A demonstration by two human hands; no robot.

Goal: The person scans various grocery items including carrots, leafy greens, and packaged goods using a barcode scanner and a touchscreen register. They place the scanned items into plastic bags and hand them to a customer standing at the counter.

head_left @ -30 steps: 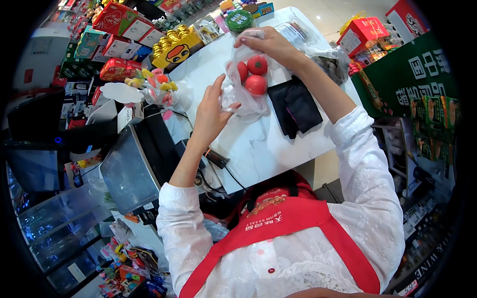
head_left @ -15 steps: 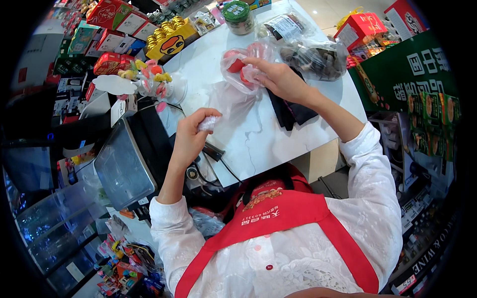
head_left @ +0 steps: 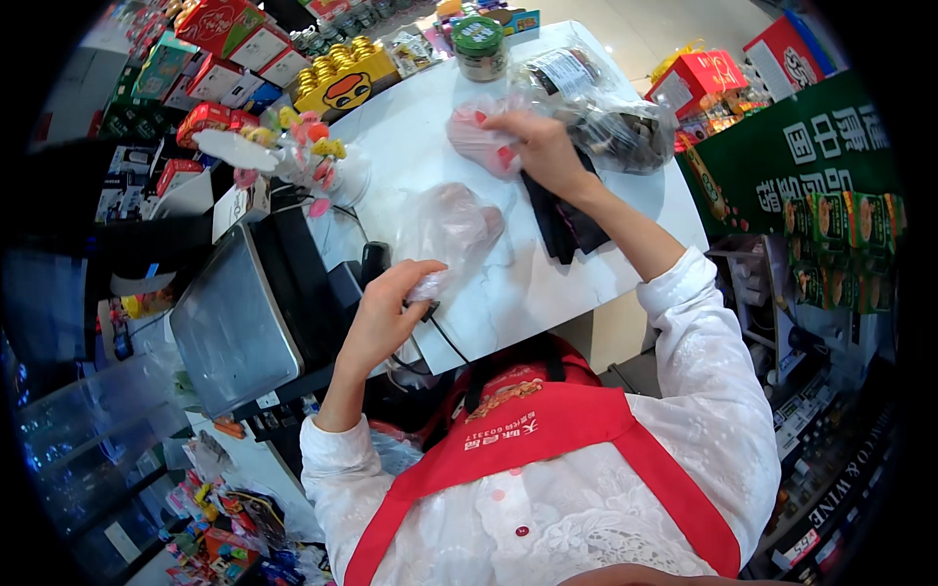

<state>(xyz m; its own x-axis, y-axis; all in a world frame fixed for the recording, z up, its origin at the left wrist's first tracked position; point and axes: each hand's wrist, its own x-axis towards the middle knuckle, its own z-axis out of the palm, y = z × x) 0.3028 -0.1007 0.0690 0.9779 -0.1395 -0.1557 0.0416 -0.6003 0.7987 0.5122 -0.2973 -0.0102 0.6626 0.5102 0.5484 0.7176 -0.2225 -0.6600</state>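
My left hand (head_left: 387,311) is closed around the gathered end of a thin clear plastic bag (head_left: 451,220). The bag spreads out over the white tabletop, and the pale pinkish shape inside it is too blurred to name. Farther off, my right hand (head_left: 547,154) pinches a second plastic bag (head_left: 479,145) of red round things, perhaps tomatoes. Under my right wrist lies a folded black cloth item (head_left: 567,220), partly covered by the forearm. Just beyond this hand is a clear bag of dark lumpy goods (head_left: 625,135).
A metal-topped scale (head_left: 234,332) stands left of the white table (head_left: 528,303), with a black cable near my left hand. A green-lidded tub (head_left: 479,49), a labelled clear package (head_left: 562,73) and a yellow box of gold-wrapped items (head_left: 347,83) line the far side. Flower decorations (head_left: 318,146) stand at the left.
My left hand has moved nearer me, and the bag it holds now lies spread apart from the red bag. My right hand has shifted slightly, still pinching the red bag.
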